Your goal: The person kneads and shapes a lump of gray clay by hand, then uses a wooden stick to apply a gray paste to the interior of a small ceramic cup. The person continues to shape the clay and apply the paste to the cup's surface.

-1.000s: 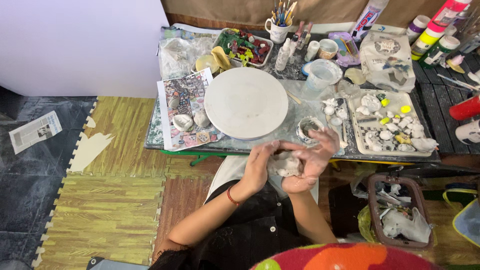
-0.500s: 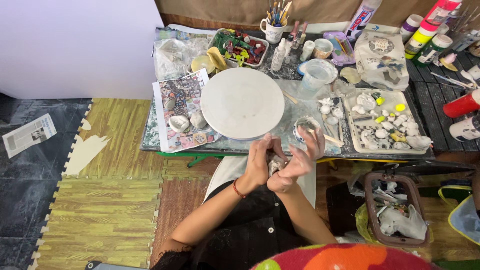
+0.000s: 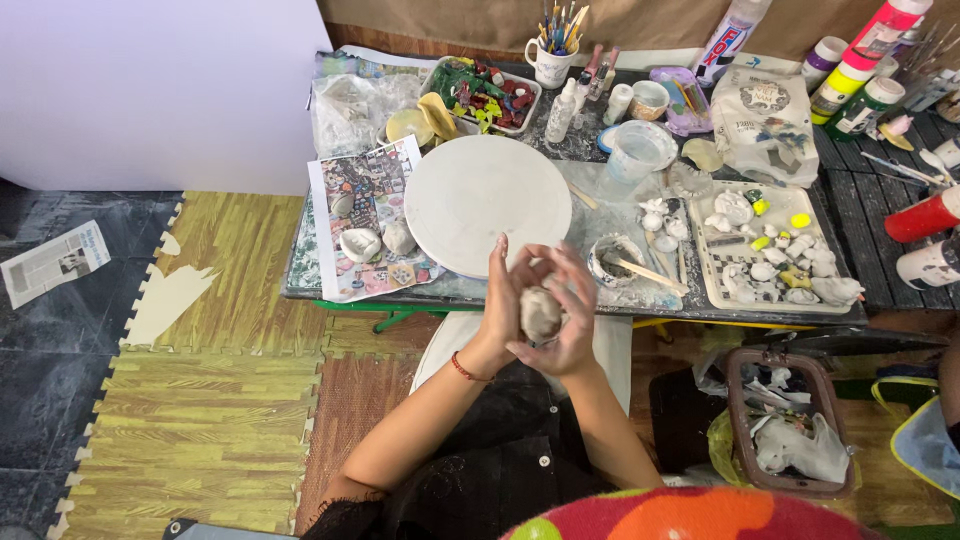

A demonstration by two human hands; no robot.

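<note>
From my remote seat: both hands meet just below the near edge of the round white disc (image 3: 487, 205); left hand (image 3: 503, 300) stands upright against a pale clay lump (image 3: 541, 312), fingers straight; right hand (image 3: 570, 318) wraps it from the other side, fingers curled over the top (the lump looks roughly egg-shaped, though mostly covered); so clay pressed between both palms. Right of the disc, a small bowl (image 3: 613, 262) with a stick; further right, a tray (image 3: 775, 250) of small white pieces.
</note>
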